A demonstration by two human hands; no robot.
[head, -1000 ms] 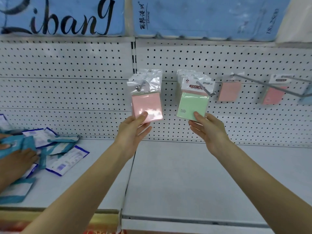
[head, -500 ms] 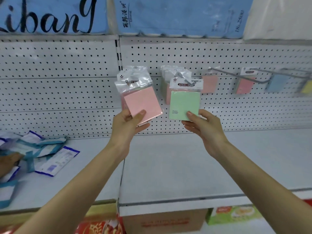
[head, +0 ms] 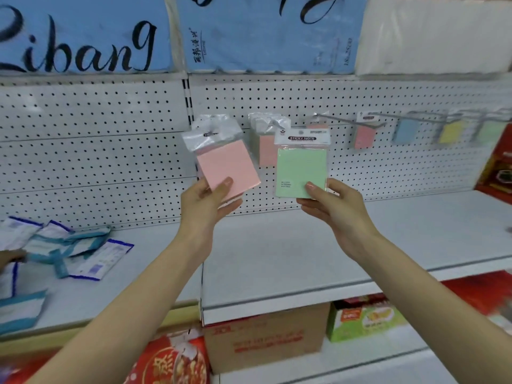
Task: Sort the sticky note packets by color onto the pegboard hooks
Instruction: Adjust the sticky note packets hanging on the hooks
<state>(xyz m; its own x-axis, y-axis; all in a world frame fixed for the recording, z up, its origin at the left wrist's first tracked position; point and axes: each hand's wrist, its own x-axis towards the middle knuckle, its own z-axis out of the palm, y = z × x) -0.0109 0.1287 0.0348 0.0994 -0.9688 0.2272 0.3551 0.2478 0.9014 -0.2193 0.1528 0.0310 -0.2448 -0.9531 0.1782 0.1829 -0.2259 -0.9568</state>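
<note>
My left hand point(head: 206, 202) pinches the lower corner of a pink sticky note packet point(head: 225, 164), held tilted in front of the pegboard point(head: 110, 151). My right hand point(head: 329, 206) pinches the bottom of a green sticky note packet point(head: 300, 167), held upright and off its hook. Between them a pink packet point(head: 266, 149) hangs on a hook. Further right hang another pink packet point(head: 364, 135), a blue packet point(head: 405, 131), a yellow packet point(head: 451, 131) and a green packet point(head: 491, 128) on long hooks point(head: 349, 120).
Blue and white flat packages point(head: 69, 250) lie on the white shelf point(head: 277, 261) at the left, where another person's hand point(head: 9, 257) reaches in. Large blue bundles point(head: 263, 34) sit on the shelf above. A cardboard box point(head: 266, 336) and a green box point(head: 363, 320) stand below.
Both packets have come off their hooks and toward me, the pink one tilting. The view has shifted, showing more hooks at the right and the lower shelf.
</note>
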